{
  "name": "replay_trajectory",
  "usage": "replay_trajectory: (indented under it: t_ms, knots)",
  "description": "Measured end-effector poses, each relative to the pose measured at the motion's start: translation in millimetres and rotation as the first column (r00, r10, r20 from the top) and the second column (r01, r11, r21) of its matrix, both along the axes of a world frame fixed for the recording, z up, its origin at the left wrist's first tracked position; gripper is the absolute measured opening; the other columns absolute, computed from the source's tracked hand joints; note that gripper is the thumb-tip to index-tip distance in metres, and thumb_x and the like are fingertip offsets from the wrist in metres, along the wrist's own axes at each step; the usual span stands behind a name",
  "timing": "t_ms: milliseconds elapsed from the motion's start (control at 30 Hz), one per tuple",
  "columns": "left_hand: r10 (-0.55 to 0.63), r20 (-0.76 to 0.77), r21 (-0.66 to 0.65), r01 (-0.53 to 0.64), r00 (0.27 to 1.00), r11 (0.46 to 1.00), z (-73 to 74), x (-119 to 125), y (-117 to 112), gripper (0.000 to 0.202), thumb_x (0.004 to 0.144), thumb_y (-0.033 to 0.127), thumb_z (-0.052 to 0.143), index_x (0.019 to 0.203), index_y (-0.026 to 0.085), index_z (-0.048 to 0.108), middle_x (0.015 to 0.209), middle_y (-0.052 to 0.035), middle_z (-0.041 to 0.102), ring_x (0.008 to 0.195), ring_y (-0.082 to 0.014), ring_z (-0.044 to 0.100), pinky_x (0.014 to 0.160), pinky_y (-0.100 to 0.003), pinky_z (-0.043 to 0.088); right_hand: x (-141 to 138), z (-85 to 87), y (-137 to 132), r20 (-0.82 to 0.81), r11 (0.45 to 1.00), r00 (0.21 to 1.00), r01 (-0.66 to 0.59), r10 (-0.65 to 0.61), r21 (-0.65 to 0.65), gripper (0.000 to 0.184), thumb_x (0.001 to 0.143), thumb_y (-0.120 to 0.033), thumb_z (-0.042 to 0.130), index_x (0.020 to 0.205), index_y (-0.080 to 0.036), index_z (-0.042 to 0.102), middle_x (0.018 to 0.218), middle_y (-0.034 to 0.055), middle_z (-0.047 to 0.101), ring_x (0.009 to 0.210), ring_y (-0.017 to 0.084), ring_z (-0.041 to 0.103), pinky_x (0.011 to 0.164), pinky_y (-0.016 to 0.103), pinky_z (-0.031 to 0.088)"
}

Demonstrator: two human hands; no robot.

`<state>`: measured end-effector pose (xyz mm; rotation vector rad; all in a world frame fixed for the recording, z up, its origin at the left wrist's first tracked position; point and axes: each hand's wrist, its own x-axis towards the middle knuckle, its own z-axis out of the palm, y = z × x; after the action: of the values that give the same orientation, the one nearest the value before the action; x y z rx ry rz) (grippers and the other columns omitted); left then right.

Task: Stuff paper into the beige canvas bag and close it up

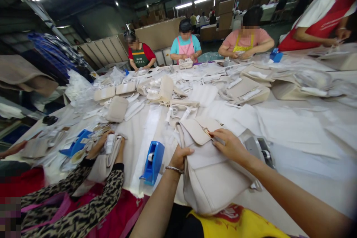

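Note:
A cream handbag (212, 178) lies at the near edge of the table, its flap toward the far side. My left hand (180, 157) grips the bag's left edge; a bracelet circles that wrist. My right hand (227, 145) rests on the flap, fingers pinching at the small metal clasp (208, 132). Both hands are on the same bag.
A blue tape dispenser (153, 161) stands left of my left hand, a grey one (260, 150) behind my right wrist. A person in leopard-print sleeves (92, 193) handles a bag at my left. Cream bags and white wrapping (167, 89) cover the table; several workers sit opposite.

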<state>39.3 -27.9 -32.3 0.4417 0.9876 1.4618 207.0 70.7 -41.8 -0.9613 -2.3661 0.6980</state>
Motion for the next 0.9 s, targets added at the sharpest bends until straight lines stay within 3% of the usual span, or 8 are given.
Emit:
replay_trajectory:
  t_ms: [233, 500, 633, 733, 833, 900]
  knots:
    - [-0.045, 0.136, -0.015, 0.048, 0.990, 0.999, -15.9, -2.3, -4.0, 0.055, 0.047, 0.014, 0.063, 0.101, 0.007, 0.053, 0.079, -0.0094, 0.066, 0.086, -0.0278, 0.058, 0.081, -0.041, 0.045, 3.8, 2.3, 3.2, 0.109, 0.997, 0.993, -0.025, 0.033, -0.073, 0.030, 0.073, -0.017, 0.039, 0.097, -0.022, 0.057, 0.092, 0.0030, 0.059, 0.080, 0.016, 0.053, 0.073, 0.030, 0.043]
    - [0.008, 0.228, -0.061, 0.006, 0.974, 0.998, -25.8, -9.0, -5.4, 0.042, 0.055, 0.018, 0.064, 0.095, 0.008, 0.056, 0.080, -0.0092, 0.066, 0.084, -0.0250, 0.059, 0.082, -0.039, 0.046, 6.5, 14.0, 13.4, 0.147, 0.992, 0.988, -0.018, 0.037, -0.127, 0.026, 0.073, -0.022, 0.040, 0.090, -0.022, 0.060, 0.092, 0.0006, 0.063, 0.085, 0.016, 0.055, 0.079, 0.030, 0.044]
    - [0.061, 0.229, -0.059, -0.048, 0.972, 0.997, -26.9, -9.8, -3.9, 0.045, 0.055, 0.025, 0.066, 0.096, 0.009, 0.056, 0.080, -0.0092, 0.066, 0.084, -0.0253, 0.059, 0.082, -0.039, 0.047, 5.4, 20.2, 13.7, 0.190, 0.985, 0.969, -0.138, 0.155, -0.099, 0.026, 0.076, -0.022, 0.039, 0.089, -0.023, 0.061, 0.095, 0.0015, 0.061, 0.088, 0.016, 0.055, 0.082, 0.033, 0.043]
    - [0.021, 0.168, 0.007, -0.022, 0.986, 1.000, -21.5, -11.0, -2.6, 0.049, 0.055, 0.025, 0.067, 0.100, 0.010, 0.054, 0.083, -0.0092, 0.066, 0.083, -0.0252, 0.059, 0.082, -0.039, 0.046, 2.0, 23.8, 8.4, 0.243, 0.979, 0.948, -0.203, 0.204, -0.030, 0.028, 0.079, -0.032, 0.038, 0.090, -0.022, 0.062, 0.107, 0.0066, 0.055, 0.102, 0.022, 0.048, 0.088, 0.040, 0.039]
    - [-0.064, 0.001, 0.118, 0.063, 0.998, 0.991, -3.5, -12.6, 0.2, 0.052, 0.056, 0.025, 0.066, 0.104, 0.012, 0.051, 0.093, -0.0098, 0.063, 0.087, -0.0260, 0.057, 0.082, -0.040, 0.044, -5.7, 31.2, -2.5, 0.162, 0.993, 0.980, -0.110, 0.114, -0.032, 0.043, 0.077, -0.045, 0.040, 0.107, -0.018, 0.052, 0.120, 0.0116, 0.045, 0.113, 0.025, 0.039, 0.095, 0.044, 0.033]
    - [-0.097, -0.209, 0.204, 0.140, 0.973, 0.969, 13.1, -11.5, 3.0, 0.052, 0.058, 0.025, 0.065, 0.107, 0.014, 0.050, 0.104, -0.0095, 0.059, 0.096, -0.0263, 0.053, 0.087, -0.039, 0.041, -12.6, 38.4, -11.0, 0.056, 0.994, 0.997, -0.038, 0.044, -0.104, 0.056, 0.074, -0.049, 0.044, 0.118, -0.015, 0.041, 0.125, 0.0131, 0.040, 0.116, 0.025, 0.035, 0.097, 0.045, 0.031]
